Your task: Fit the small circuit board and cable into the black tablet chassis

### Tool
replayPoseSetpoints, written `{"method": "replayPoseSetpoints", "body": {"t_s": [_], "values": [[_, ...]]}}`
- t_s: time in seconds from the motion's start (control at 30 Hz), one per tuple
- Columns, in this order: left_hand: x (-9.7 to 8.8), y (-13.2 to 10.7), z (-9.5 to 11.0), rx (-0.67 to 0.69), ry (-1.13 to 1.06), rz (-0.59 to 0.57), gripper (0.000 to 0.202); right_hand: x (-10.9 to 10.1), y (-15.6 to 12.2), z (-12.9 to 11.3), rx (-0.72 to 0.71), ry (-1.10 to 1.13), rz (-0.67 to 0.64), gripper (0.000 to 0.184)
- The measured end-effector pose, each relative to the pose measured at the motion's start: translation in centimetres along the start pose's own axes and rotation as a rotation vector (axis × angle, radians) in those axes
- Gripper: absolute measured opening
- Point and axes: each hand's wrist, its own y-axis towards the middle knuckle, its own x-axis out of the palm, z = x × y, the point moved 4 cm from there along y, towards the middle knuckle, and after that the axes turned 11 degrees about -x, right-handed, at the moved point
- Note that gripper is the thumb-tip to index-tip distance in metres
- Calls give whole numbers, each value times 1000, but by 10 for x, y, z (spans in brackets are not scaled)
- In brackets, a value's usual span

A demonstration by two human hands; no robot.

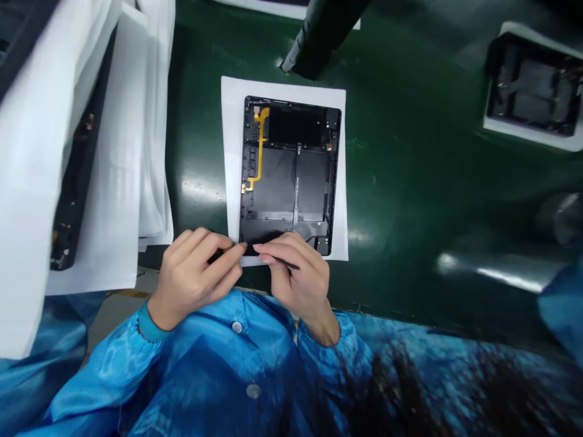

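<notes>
An opened black tablet housing [314, 176] lies on a white foam sheet [232, 139], its inside facing up. A yellow flex cable [260, 152] runs along its left side. My right hand [303, 273] pinches a thin black stick-like tool [288, 263] at the housing's near edge; the tool's exact kind does not show. My left hand [195, 273] is closed, with its index fingertip at the near left corner of the housing. Something dark shows between its fingers, too hidden to name. The fingertips of both hands are close together.
White foam sheets with dark housings [75, 200] between them stand on the left. A dark stand [319, 39] rises beyond the foam sheet. Another housing [532, 88] lies on white foam at the far right of the green table [410, 182]. A blue sleeve [562, 303] shows at the right edge.
</notes>
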Motion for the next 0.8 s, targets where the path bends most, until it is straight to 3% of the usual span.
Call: {"method": "replayPoseSetpoints", "body": {"t_s": [0.63,0.8], "values": [[-1,-1,-1,30,79,-33,15,-4,2,-3,69,-154,71,18],[2,-1,2,8,215,-102,29,-7,-2,0,144,-181,95,17]]}}
